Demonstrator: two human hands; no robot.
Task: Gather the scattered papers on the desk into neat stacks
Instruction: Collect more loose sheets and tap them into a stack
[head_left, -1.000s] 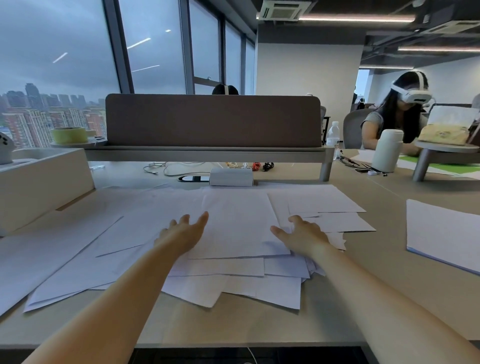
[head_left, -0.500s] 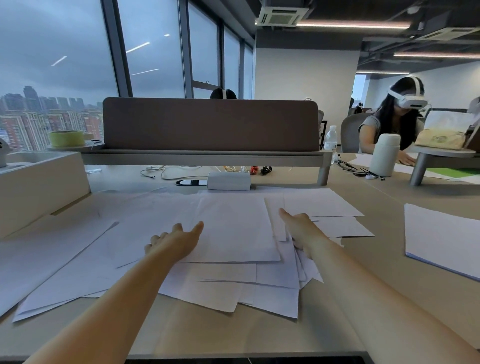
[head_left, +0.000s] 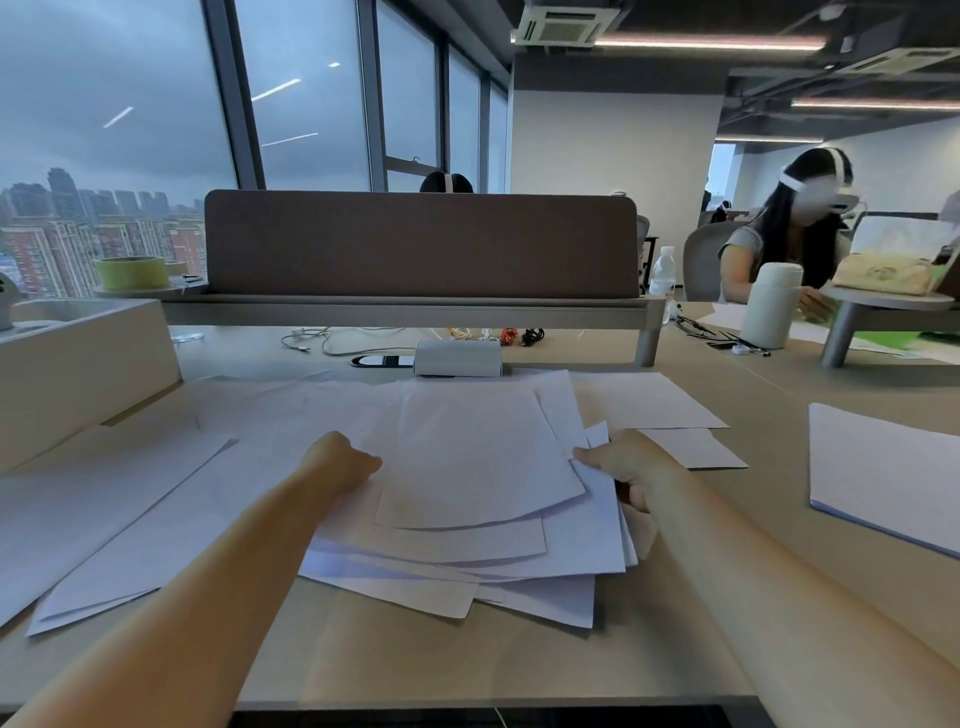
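Observation:
A loose pile of white papers (head_left: 478, 457) lies in the middle of the beige desk (head_left: 519, 654), its sheets skewed at several angles. My left hand (head_left: 340, 462) grips the pile's left edge, with its fingers tucked under the top sheets. My right hand (head_left: 626, 465) pinches the pile's right edge, thumb on top and fingers beneath. More single sheets (head_left: 119, 499) spread flat to the left, and two sheets (head_left: 649, 400) lie beyond my right hand.
A neat paper stack (head_left: 888, 473) lies at the right. A white box (head_left: 457, 358), cables and a brown divider (head_left: 421, 244) stand at the back. A beige cabinet (head_left: 78, 364) is on the left. A person sits at the far right behind a white bottle (head_left: 769, 304).
Both hands went from lying flat on the papers to grasping the pile's side edges. The sheets have been drawn inward into a tighter, partly lifted pile.

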